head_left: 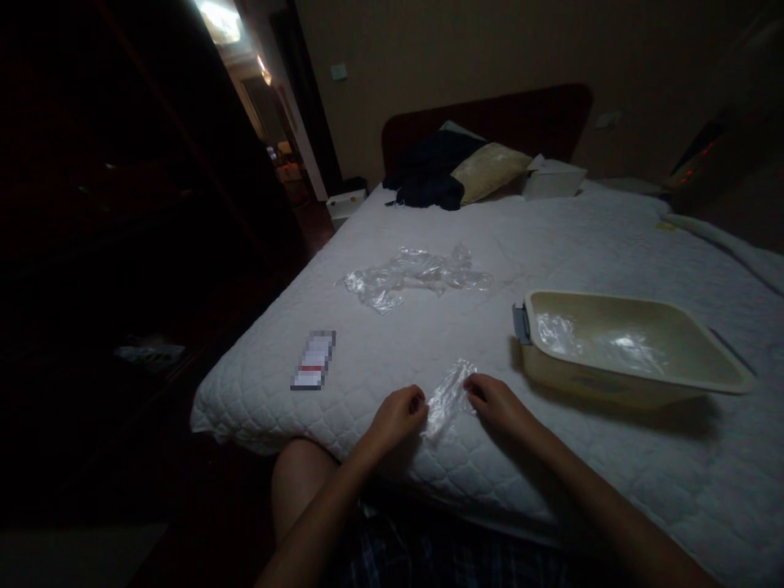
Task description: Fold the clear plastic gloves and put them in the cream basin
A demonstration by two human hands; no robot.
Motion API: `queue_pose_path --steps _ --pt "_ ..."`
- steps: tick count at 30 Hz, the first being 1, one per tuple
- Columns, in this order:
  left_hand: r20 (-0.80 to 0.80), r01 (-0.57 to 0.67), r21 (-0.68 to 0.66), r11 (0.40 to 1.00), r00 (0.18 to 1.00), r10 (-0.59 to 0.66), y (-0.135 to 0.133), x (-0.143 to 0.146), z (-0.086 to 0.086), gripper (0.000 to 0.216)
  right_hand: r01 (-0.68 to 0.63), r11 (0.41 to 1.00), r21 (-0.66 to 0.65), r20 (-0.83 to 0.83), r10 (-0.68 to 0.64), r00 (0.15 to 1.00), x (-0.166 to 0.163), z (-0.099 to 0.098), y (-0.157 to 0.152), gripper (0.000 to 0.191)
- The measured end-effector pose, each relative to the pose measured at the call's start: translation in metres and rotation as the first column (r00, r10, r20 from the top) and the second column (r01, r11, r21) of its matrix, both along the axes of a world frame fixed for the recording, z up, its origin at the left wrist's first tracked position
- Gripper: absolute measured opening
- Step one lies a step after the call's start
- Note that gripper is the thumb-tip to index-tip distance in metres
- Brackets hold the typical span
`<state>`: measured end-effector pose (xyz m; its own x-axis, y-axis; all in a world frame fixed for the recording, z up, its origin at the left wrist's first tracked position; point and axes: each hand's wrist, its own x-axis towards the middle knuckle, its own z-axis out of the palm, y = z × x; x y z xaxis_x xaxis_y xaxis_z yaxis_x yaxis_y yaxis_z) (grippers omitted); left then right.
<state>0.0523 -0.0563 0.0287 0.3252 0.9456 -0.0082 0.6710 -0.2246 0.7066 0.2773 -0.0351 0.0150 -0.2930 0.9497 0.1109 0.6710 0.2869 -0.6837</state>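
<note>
A small clear plastic bag (449,394) lies on the white quilted bed (429,327) near its front edge. My left hand (398,416) pinches the bag's left side with curled fingers. On the bag's right side, my right hand (497,402) grips it the same way. A beige plastic tub (630,347) with clear plastic bags inside stands just to the right of my right hand. Further up the bed lies a loose heap of clear plastic bags (416,276).
A small flat packet (314,359) lies on the bed left of my hands. Pillows (490,170), dark clothing (429,175) and a white box (554,180) sit by the headboard. Dark floor and an open doorway (269,106) lie to the left. My knee (300,482) is below the bed edge.
</note>
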Motion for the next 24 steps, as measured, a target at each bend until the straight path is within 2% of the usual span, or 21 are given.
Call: queue_pose_path --steps 5,8,10,13,16,20,24 --pt "-0.043 0.190 0.057 0.980 0.981 -0.188 -0.022 -0.001 0.000 0.019 -0.015 0.999 0.046 -0.138 0.021 0.990 -0.012 -0.002 0.029 0.016" --pt "-0.074 0.211 0.135 0.968 0.976 -0.203 -0.021 -0.007 -0.003 0.021 0.014 1.000 0.025 -0.230 -0.008 0.973 -0.014 -0.003 0.030 0.017" --pt "-0.130 0.202 0.230 0.952 0.976 -0.175 -0.013 -0.012 -0.006 0.023 0.054 0.995 0.078 -0.239 -0.034 0.970 -0.009 -0.003 0.024 0.018" --pt "-0.227 0.247 0.362 0.899 0.958 -0.172 0.003 -0.015 -0.013 0.025 0.018 0.970 0.241 -0.147 0.018 0.989 0.001 -0.003 0.007 0.021" --pt "-0.266 0.357 0.393 0.847 0.926 -0.267 0.015 -0.012 -0.020 0.027 -0.131 0.926 0.354 0.033 0.127 0.991 0.010 -0.003 -0.014 0.025" --pt "-0.230 0.429 0.393 0.813 0.902 -0.365 0.021 -0.005 -0.027 0.028 -0.287 0.870 0.400 0.210 0.218 0.953 0.010 -0.003 -0.032 0.030" --pt "-0.179 0.406 0.398 0.823 0.914 -0.364 0.020 -0.003 -0.034 0.028 -0.319 0.869 0.378 0.226 0.247 0.942 0.004 -0.006 -0.031 0.035"
